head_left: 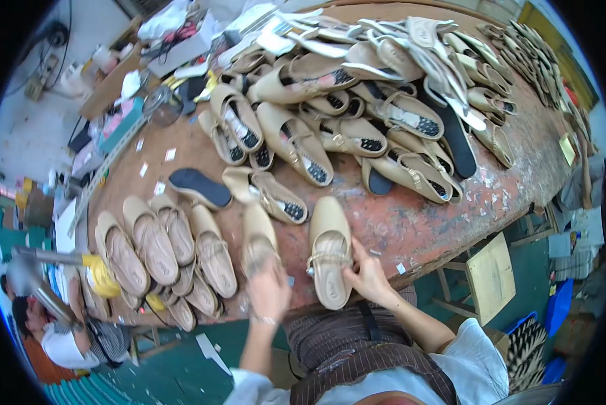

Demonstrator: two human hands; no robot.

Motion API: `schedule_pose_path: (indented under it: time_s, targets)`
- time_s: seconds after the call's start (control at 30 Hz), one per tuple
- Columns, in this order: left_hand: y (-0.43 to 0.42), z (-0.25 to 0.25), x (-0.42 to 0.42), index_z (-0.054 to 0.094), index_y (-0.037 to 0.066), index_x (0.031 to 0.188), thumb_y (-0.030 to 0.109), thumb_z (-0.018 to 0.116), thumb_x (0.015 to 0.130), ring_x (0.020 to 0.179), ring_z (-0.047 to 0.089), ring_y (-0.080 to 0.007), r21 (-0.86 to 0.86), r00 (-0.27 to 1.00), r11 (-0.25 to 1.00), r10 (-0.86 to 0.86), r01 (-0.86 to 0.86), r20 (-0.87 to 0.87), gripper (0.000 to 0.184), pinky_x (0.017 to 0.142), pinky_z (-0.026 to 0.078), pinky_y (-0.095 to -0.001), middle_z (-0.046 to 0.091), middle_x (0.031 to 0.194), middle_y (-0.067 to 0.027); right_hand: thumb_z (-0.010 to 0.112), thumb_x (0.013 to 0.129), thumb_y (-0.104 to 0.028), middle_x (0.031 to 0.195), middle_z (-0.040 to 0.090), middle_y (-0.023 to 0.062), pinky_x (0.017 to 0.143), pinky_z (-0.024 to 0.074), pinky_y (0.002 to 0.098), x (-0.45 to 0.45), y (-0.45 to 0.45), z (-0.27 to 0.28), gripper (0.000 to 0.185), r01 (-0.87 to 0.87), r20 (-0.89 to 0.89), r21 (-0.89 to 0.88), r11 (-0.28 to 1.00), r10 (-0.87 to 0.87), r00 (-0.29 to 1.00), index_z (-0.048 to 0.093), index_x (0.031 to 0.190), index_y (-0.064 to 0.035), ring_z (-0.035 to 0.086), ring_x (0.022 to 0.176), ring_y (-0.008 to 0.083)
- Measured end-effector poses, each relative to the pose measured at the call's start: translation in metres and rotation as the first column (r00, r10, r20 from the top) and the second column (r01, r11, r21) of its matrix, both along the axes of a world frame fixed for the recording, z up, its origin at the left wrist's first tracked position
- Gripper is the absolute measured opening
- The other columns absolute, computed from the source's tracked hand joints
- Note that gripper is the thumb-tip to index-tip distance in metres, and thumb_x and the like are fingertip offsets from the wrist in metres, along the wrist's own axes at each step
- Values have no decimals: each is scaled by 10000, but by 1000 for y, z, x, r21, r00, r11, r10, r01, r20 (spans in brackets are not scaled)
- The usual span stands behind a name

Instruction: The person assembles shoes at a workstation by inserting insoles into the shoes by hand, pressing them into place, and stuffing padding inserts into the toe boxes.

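Right hand [368, 275] pinches a shoe [330, 223] at the worktop's [411, 233] near edge.
The blurred left hand [269, 293] covers the heel of another shoe [258, 229], its grip unclear; the worktop is scuffed, the floor [171, 371] green.

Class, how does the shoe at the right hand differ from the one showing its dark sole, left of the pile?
The held shoe shows its beige insole; the dark-soled shoe shows its underside. The right hand grips the held shoe; no hand touches the dark-soled shoe.
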State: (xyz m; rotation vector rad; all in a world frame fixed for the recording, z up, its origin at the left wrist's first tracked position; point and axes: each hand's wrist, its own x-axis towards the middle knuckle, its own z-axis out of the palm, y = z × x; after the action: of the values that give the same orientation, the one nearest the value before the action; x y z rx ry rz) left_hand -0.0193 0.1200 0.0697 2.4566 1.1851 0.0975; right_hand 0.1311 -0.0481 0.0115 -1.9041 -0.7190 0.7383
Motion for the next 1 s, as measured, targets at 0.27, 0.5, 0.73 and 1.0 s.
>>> schedule_pose_path:
  time_s: [0.27, 0.5, 0.73, 1.0]
  targets:
    - [-28, -52, -8, 636, -24, 1084, 267, 730, 852, 674, 673, -374, -1, 946, 999, -31, 33, 323, 383, 608, 500, -470, 657, 759, -211, 623, 892, -29, 1088, 703, 202, 853, 537, 358, 135, 40, 76, 294, 93, 512, 424, 901, -323, 796, 652, 1177, 33, 697, 978, 301]
    - [63, 130, -72, 667, -59, 1039, 56, 662, 911, 739, 548, -111, 307, 785, 887, 94, -346, 612, 172, 640, 439, -294, 650, 853, -47, 623, 858, -21, 1376, 510, 229, 1063, 422, 437, 268, 115, 98, 378, 83, 758, 441, 894, -420, 499, 634, 1233, -68, 509, 1256, 419]
    - [223, 161, -174, 624, -69, 1181, 160, 619, 930, 984, 641, -430, 660, 943, 685, 314, -308, 114, 340, 885, 500, -437, 664, 1054, -290, 666, 872, -34, 1264, 603, 181, 1001, 453, 433, 266, 98, 122, 170, -137, 789, 563, 815, -480, 384, 627, 1035, -5, 574, 1187, 374]
    - [205, 150, -131, 670, 48, 1130, 398, 619, 913, 919, 688, -394, 697, 555, 607, 754, -382, -352, 415, 792, 539, -478, 702, 980, -233, 411, 1066, -212, 870, 518, 61, 776, 464, 374, 234, 59, 140, 250, 223, -206, 959, 174, -113, 972, 493, 1216, -31, 486, 724, 164]
